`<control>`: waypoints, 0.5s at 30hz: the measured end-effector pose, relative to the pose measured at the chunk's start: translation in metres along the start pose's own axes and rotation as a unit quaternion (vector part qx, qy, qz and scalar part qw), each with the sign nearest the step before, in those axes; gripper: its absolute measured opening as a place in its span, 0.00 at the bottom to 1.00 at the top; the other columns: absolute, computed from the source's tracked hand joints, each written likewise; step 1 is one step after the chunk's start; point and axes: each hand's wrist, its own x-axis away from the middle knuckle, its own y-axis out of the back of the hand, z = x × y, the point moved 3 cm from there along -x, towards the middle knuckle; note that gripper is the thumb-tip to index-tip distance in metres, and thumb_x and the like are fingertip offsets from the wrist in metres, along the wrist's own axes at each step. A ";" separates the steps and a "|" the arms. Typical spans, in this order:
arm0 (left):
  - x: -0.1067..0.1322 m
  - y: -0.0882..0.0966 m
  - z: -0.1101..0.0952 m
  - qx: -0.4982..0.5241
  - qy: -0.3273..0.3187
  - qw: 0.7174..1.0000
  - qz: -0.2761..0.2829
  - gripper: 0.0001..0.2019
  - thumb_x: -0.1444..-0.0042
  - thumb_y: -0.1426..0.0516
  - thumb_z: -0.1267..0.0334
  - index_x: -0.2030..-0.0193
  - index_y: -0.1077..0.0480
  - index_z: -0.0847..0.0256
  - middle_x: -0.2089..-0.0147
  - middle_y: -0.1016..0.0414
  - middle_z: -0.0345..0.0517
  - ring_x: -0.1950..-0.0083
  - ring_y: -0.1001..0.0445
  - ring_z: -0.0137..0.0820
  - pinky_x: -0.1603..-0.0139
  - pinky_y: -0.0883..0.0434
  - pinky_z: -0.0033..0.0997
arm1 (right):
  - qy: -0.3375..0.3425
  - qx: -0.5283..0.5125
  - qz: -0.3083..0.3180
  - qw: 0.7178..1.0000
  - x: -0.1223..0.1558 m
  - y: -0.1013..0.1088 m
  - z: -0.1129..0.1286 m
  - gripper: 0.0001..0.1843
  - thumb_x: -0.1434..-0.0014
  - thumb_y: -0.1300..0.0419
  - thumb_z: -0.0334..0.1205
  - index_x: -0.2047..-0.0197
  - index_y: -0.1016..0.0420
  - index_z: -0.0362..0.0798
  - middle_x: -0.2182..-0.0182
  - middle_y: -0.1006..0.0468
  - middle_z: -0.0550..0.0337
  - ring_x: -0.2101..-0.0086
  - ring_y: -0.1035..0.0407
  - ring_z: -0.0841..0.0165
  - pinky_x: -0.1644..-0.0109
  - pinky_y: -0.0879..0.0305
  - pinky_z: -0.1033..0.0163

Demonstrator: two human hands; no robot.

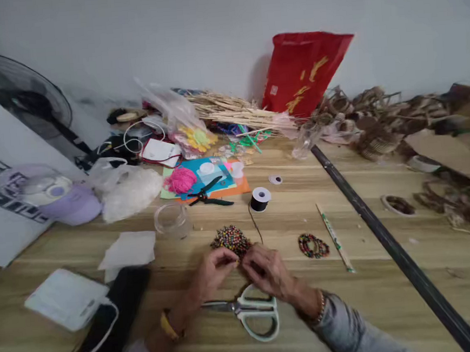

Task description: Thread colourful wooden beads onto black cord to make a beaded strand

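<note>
My left hand (215, 273) and my right hand (268, 271) meet at the near edge of a small heap of multicoloured beads (232, 238) on the wooden floor. The fingers of both hands are pinched together; what they grip is too small to make out. A thin black cord runs from a black thread spool (260, 199) down towards my right hand. A pair of pale green scissors (249, 311) lies just under my wrists. A finished beaded bracelet (313, 245) lies to the right of my right hand.
A glass jar (172, 220), black pliers (209, 197), pink yarn (180, 180) and coloured paper sit behind the beads. A long dark pole (390, 242) crosses the floor on the right. A red bag (302, 73), dried straw, a fan and plastic bags line the wall.
</note>
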 end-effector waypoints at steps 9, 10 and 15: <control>0.000 0.000 -0.001 -0.014 -0.022 1.000 -0.008 0.03 0.55 0.41 0.69 0.72 0.27 0.65 0.71 0.23 0.45 0.67 0.25 0.32 0.61 0.28 0.28 | -0.001 0.000 -0.001 1.000 -0.002 0.003 0.000 0.05 0.40 0.47 0.30 0.67 0.33 0.47 0.73 0.28 0.57 0.70 0.35 0.67 0.67 0.38 0.64; 0.001 0.000 -0.002 -0.020 -0.028 0.999 -0.009 0.03 0.55 0.41 0.69 0.72 0.27 0.65 0.71 0.23 0.45 0.67 0.25 0.31 0.61 0.28 0.28 | 0.000 0.000 0.000 1.000 -0.003 0.003 0.001 0.05 0.40 0.47 0.30 0.67 0.33 0.47 0.73 0.28 0.57 0.70 0.35 0.67 0.67 0.38 0.64; 0.001 0.000 -0.002 -0.045 -0.059 0.997 -0.012 0.04 0.55 0.43 0.71 0.72 0.26 0.66 0.71 0.23 0.46 0.68 0.24 0.31 0.62 0.27 0.27 | 0.001 0.004 0.001 1.000 -0.004 0.003 0.003 0.05 0.39 0.48 0.30 0.66 0.33 0.47 0.72 0.28 0.56 0.70 0.35 0.68 0.67 0.38 0.64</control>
